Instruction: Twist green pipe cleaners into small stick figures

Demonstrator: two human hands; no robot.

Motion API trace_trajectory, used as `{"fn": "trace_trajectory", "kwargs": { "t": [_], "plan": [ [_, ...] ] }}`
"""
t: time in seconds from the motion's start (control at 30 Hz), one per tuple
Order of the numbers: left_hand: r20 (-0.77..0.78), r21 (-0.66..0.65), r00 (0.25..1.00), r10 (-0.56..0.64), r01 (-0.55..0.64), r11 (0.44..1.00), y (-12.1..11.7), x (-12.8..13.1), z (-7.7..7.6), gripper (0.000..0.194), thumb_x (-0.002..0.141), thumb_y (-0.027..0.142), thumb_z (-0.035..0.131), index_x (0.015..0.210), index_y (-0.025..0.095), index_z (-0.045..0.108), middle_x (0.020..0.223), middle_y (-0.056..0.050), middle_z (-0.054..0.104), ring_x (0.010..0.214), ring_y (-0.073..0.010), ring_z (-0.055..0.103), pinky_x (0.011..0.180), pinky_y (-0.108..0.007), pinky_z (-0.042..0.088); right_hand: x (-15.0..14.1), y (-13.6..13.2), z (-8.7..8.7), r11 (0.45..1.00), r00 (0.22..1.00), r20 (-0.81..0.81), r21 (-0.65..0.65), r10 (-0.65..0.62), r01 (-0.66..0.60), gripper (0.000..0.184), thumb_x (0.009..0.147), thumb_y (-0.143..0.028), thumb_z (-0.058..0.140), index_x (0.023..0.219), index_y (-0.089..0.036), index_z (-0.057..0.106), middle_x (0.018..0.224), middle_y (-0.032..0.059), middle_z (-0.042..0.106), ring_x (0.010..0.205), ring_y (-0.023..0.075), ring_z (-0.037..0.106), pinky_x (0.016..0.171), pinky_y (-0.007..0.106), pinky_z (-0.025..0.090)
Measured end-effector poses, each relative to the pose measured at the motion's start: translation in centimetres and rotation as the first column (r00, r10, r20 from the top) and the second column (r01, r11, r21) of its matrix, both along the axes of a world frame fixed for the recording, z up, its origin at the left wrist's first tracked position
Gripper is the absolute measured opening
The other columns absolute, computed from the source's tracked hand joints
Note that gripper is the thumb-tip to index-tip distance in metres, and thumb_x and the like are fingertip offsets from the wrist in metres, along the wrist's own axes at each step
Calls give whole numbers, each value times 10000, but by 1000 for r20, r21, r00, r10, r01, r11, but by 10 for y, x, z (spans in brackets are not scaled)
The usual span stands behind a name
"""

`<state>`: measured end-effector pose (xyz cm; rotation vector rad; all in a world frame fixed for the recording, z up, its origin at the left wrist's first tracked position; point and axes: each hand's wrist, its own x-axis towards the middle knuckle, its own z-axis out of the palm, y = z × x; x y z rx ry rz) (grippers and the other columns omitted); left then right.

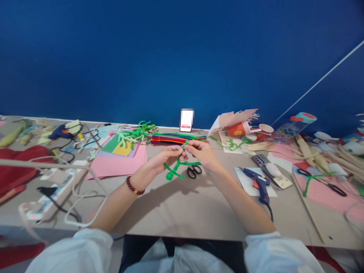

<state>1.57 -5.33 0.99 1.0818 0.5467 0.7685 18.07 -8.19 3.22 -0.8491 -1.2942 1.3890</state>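
Both my hands meet above the middle of the table, pinching a branched green pipe cleaner (176, 167) between them. My left hand (166, 155) is closed on it from the left, and my right hand (202, 151) grips its upper end from the right. Several arms of the twisted piece hang below my fingers, one ending in a small round coil. Black-handled scissors (194, 171) lie on the table just under my right hand, their blades hidden. Behind my hands lies a bundle of coloured pipe cleaners (170, 139).
A phone (186, 120) stands against the blue wall. Pink paper (113, 165) and a green pipe-cleaner heap (139, 132) lie left, near a power strip (57, 193) with loose cables. To the right are a blue glue gun (258, 182), a wooden stick (308, 208) and red paper cups (239, 129).
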Motion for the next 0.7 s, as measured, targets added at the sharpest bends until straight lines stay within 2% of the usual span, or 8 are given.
{"fn": "trace_trajectory", "kwargs": {
  "t": [0.2, 0.33, 0.37, 0.43, 0.5, 0.57, 0.63, 0.7],
  "plan": [
    [-11, 69, 980, -201, 201, 977, -3, -2, -3, 296, 702, 423, 733, 637, 142, 667, 576, -55, 598, 726, -213, 639, 789, -356, 500, 8, 2, -6, 969, 969, -12, 14, 245, -245, 317, 741, -430, 709, 687, -191, 508, 610, 12, 677, 503, 131, 607, 515, 266, 459],
    [-180, 248, 984, -2, 47, 968, 1, -2, -3, 302, 761, 449, 675, 724, 149, 673, 693, -63, 668, 766, -207, 648, 799, -354, 494, 5, 7, -9, 997, 997, 10, 17, 73, -73, 348, 700, -451, 729, 669, -202, 487, 542, -27, 608, 495, 133, 588, 493, 253, 430],
    [-240, 355, 961, 137, -45, 934, 2, -2, -3, 281, 768, 436, 669, 747, 157, 677, 742, -63, 687, 778, -202, 646, 811, -355, 488, 3, 9, -10, 999, 999, 32, 41, -13, 11, 347, 682, -447, 740, 656, -198, 499, 545, -35, 589, 517, 126, 582, 513, 250, 428],
    [-308, 612, 842, 443, -181, 769, 3, 0, -3, 225, 759, 401, 683, 772, 177, 685, 816, -55, 712, 805, -197, 640, 881, -378, 454, 1, 12, -13, 979, 980, 71, 98, -187, 180, 333, 651, -429, 755, 624, -191, 524, 572, -38, 567, 557, 110, 551, 555, 246, 420],
    [-290, 809, 705, 648, -181, 559, 2, 2, -5, 173, 755, 371, 693, 771, 199, 689, 833, -32, 722, 810, -187, 635, 985, -418, 378, -1, 14, -17, 950, 949, 99, 120, -300, 287, 314, 645, -416, 747, 600, -188, 536, 595, -33, 561, 572, 103, 512, 572, 249, 410],
    [-259, 898, 638, 725, -117, 424, 0, 3, -8, 143, 791, 345, 660, 752, 210, 686, 802, -10, 722, 779, -168, 633, 1050, -439, 301, -3, 14, -20, 943, 937, 126, 116, -326, 312, 291, 659, -412, 731, 602, -186, 556, 610, -22, 572, 583, 110, 506, 584, 259, 413],
    [-248, 916, 630, 736, -95, 390, -1, 3, -9, 156, 822, 324, 619, 740, 208, 682, 772, -3, 717, 740, -152, 625, 1055, -434, 288, -3, 14, -22, 951, 943, 143, 121, -302, 286, 276, 667, -416, 725, 619, -184, 583, 629, -8, 597, 603, 125, 530, 602, 272, 429],
    [-272, 875, 674, 687, -124, 468, -1, 2, -8, 190, 823, 337, 609, 718, 195, 679, 752, -15, 709, 724, -155, 617, 989, -403, 356, -1, 14, -22, 961, 956, 138, 138, -260, 241, 273, 664, -423, 734, 631, -185, 604, 643, 1, 617, 623, 138, 559, 619, 284, 448]
  ]
}}
